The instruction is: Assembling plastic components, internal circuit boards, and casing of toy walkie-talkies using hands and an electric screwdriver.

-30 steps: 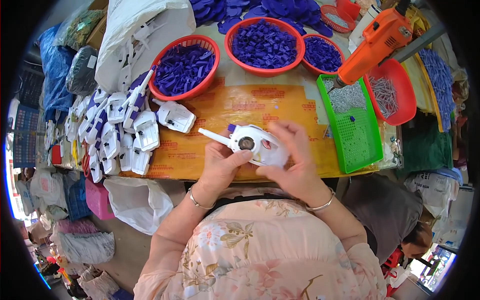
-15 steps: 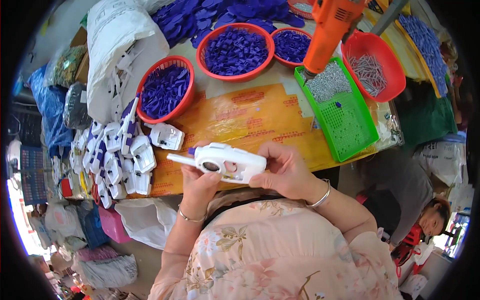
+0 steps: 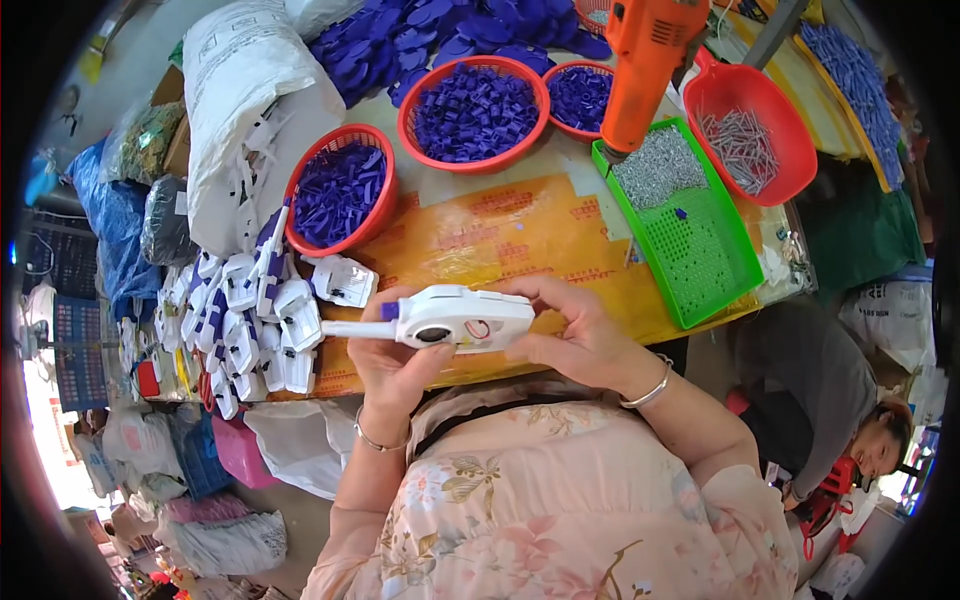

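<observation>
I hold a white plastic housing [image 3: 480, 306] in front of me, above the table's near edge. A thin white rod sticks out of its left end beside a purple piece. Its side has a round dark part and an opening with a reddish wire inside. My left hand [image 3: 393, 378] is closed on the left end, the thumb below the dark part. On the right end, my right hand [image 3: 580, 338] pinches the housing between thumb and fingers. Similar white half shells [image 3: 298, 312] with purple parts lie piled to the left; a single shell [image 3: 343, 280] lies nearer my hands.
Red baskets [image 3: 372, 232] of purple pieces stand at the back. An orange power screwdriver [image 3: 640, 85] hangs over a green tray [image 3: 700, 270] of small screws. Beside it is a red scoop [image 3: 795, 170] of long metal pins. A white sack [image 3: 235, 100] stands left; another person [image 3: 815, 390] bends at right.
The housing has turned slightly in my hands, so its rod now points more level to the left. Both hands keep their hold, and the view has shifted a little.
</observation>
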Motion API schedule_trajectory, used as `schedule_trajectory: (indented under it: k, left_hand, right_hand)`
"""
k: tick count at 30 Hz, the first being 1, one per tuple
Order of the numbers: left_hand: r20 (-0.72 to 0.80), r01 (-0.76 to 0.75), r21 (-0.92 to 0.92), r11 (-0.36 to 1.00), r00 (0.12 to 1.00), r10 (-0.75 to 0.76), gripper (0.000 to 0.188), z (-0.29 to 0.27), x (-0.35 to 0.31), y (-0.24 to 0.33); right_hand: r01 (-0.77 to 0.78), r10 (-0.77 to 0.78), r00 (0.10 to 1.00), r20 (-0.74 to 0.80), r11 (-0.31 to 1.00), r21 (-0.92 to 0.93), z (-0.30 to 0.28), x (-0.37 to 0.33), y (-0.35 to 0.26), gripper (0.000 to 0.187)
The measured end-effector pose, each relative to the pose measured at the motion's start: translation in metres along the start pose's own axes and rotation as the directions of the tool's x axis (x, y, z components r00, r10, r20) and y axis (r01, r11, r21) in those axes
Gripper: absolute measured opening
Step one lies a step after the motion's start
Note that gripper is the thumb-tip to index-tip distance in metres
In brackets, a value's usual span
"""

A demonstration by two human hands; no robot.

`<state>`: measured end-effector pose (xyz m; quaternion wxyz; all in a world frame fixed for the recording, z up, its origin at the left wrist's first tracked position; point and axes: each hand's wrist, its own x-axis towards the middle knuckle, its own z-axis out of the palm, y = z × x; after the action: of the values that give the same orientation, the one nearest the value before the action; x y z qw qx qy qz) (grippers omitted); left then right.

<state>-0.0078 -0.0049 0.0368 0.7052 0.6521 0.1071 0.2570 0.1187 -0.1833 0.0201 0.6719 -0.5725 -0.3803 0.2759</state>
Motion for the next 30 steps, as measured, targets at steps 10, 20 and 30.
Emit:
schedule_trajectory:
  k: [10,20,30]
  left_hand:
    - [0.224,0.071,0.042,0.997,0.971,-0.079,0.047,0.006,0.000,-0.013]
    - [0.297,0.121,0.211,0.970,0.938,-0.181,0.059,0.012,0.023,0.004]
    - [0.256,0.327,0.038,0.944,0.910,-0.325,0.057,0.012,0.019,0.000]
  right_hand:
    - [0.138,-0.079,0.982,0.175,0.923,-0.359,-0.008,0.025,-0.026,0.039]
    - [-0.152,0.144,0.988,0.058,0.973,0.175,-0.001,0.021,-0.007,0.022]
    - [-0.194,0.281,0.931,-0.234,0.921,0.337,-0.005,0.031,0.004,0.018]
